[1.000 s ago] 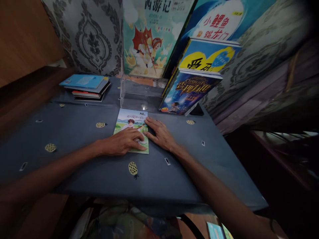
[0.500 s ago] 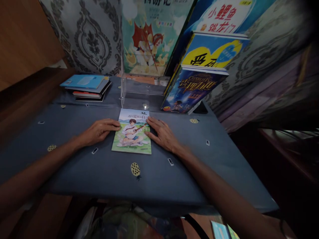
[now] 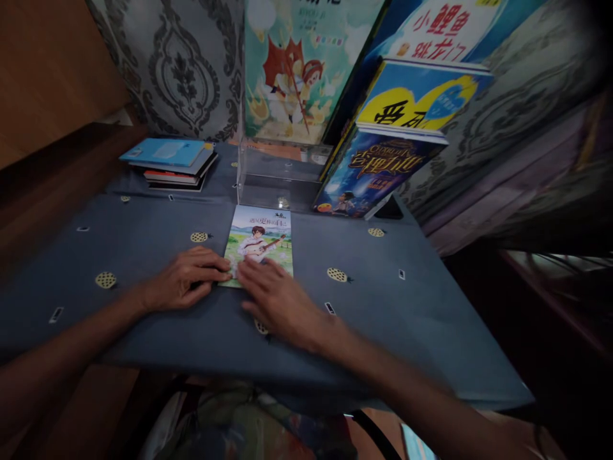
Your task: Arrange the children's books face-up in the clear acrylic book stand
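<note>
A thin illustrated booklet (image 3: 262, 239) showing a child with a guitar lies flat on the blue tablecloth (image 3: 143, 249). My left hand (image 3: 184, 285) rests at the booklet's near left corner, fingers curled, fingertips touching its edge. My right hand (image 3: 278, 300) lies flat over the booklet's near edge with fingers stretched out, slightly blurred by motion. Neither hand has lifted the booklet.
A clear acrylic stand (image 3: 278, 179) sits behind the booklet. Several picture books (image 3: 383, 166) lean against the patterned wall at the back right. A stack of books (image 3: 170, 163) lies at the back left. The table edge (image 3: 297, 377) is close to me.
My right hand has moved from the booklet's right side to its near edge. My left hand has shifted nearer, to the near left corner. The booklet has stayed flat.
</note>
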`<state>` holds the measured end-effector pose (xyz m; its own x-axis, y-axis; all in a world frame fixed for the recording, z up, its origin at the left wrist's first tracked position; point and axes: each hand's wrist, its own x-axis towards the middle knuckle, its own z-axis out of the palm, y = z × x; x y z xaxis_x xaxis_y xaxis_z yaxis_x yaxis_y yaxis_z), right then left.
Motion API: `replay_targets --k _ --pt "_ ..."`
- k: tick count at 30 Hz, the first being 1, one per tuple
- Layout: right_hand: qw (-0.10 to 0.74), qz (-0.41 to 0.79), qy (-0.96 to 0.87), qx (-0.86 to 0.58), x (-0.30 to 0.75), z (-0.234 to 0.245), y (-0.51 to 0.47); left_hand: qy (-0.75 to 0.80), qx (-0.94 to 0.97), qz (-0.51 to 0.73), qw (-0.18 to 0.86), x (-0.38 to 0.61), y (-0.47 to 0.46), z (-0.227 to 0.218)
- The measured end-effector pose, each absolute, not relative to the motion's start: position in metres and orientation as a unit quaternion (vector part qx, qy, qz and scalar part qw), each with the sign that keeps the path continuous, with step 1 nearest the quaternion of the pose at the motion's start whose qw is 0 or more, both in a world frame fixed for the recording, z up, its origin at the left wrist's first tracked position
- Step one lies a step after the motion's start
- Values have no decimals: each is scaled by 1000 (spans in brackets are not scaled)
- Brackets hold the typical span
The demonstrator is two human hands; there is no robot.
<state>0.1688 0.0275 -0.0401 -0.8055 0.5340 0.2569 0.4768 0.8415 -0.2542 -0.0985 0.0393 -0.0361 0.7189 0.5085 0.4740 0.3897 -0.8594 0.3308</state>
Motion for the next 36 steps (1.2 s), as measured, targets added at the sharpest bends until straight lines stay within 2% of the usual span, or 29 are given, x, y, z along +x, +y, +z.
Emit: replay_targets --k 6,16,22,26,29,32,34,36 --pt "138 138 -945 -264 176 -44 -2 260 918 275 119 -99 38 -38" --pt "164 148 -917 -331 237 -38 -12 293 905 267 153 -95 37 -34" --pt "195 128 -891 -390 223 -34 22 483 845 213 86 -80 71 -30" --pt "175 85 -876 -441 206 -36 49 535 810 215 107 -69 97 -40" --pt "199 91 -868 -446 200 -38 56 536 768 298 186 -63 108 -49" --pt "239 108 -855 -446 201 -44 55 542 651 406 343 -61 114 -51" --pt "264 126 -848 -441 204 -51 55 538 563 419 466 -61 115 -47" --pt "295 149 -833 -444 208 -60 58 504 520 381 574 -62 114 -40"
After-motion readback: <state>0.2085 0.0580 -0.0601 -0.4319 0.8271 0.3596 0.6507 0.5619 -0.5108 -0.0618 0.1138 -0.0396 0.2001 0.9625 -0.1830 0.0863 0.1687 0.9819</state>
